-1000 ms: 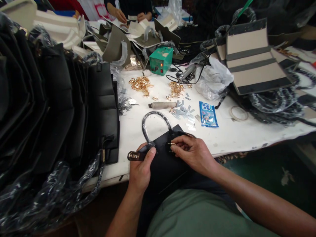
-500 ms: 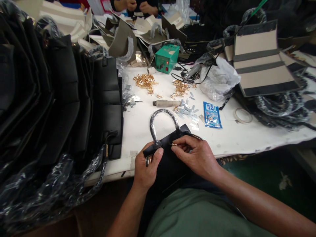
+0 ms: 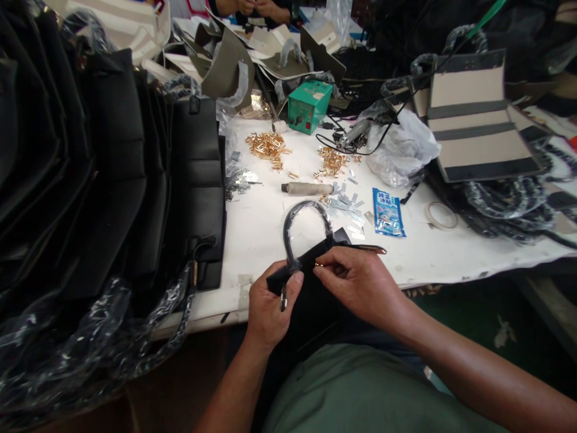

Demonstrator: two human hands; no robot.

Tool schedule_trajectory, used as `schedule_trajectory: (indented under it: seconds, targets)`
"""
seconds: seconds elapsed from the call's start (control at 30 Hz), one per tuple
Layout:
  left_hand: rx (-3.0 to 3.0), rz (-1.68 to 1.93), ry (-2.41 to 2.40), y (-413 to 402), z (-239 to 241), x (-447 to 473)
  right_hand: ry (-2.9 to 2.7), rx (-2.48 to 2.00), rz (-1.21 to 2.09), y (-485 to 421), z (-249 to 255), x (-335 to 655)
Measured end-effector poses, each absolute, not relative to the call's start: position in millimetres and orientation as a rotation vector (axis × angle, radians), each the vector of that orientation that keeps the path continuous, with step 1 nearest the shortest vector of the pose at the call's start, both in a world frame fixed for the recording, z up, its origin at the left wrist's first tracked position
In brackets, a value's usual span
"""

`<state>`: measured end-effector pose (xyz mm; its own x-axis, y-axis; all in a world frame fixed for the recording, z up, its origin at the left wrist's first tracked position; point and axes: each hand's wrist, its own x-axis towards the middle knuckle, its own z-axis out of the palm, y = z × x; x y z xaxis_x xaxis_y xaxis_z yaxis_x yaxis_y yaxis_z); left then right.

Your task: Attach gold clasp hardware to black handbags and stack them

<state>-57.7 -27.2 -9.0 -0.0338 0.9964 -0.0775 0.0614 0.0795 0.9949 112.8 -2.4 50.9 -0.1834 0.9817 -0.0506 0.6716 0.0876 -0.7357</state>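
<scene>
A small black handbag (image 3: 311,300) stands on my lap against the front edge of the white table (image 3: 261,228). Its plastic-wrapped handle (image 3: 301,211) loops up over the table. My left hand (image 3: 270,307) is closed on the bag's left top corner, thumb on the front panel, with a strap end and its metal fitting hanging under the fingers. My right hand (image 3: 356,282) pinches a small gold metal fitting (image 3: 318,264) against the bag's top edge.
Black handbags (image 3: 135,180) in plastic wrap are stacked along the left. On the table lie piles of gold fittings (image 3: 267,146), silver plates (image 3: 341,202), a wrapped tool (image 3: 306,188), a blue packet (image 3: 386,211), a tape ring (image 3: 440,214) and a green box (image 3: 309,106). Another person's hands (image 3: 255,7) work at the far side.
The bag has tilted and its strap end has swung down from lying flat to hanging under my left hand. My right hand keeps its pinch on the gold fitting at the top edge.
</scene>
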Motion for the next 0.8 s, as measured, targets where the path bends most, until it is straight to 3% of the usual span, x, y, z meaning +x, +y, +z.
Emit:
schedule_trajectory:
  seconds: [0.17, 0.27, 0.53, 0.8]
  targets:
    - [1.109, 1.147, 1.326, -27, -7, -57, -1.523, -1.654, 1.373, 3, 43, 109]
    - [1.083, 1.137, 1.338, -26, -4, -56, -1.267, -1.617, 1.502, 1, 38, 109]
    - [1.05, 1.136, 1.326, -24, -5, -58, -1.265, -1.702, 1.381, -10, 38, 108]
    - [1.017, 1.14, 1.314, -24, -8, -60, -1.52, -1.804, 1.008, -23, 23, 101]
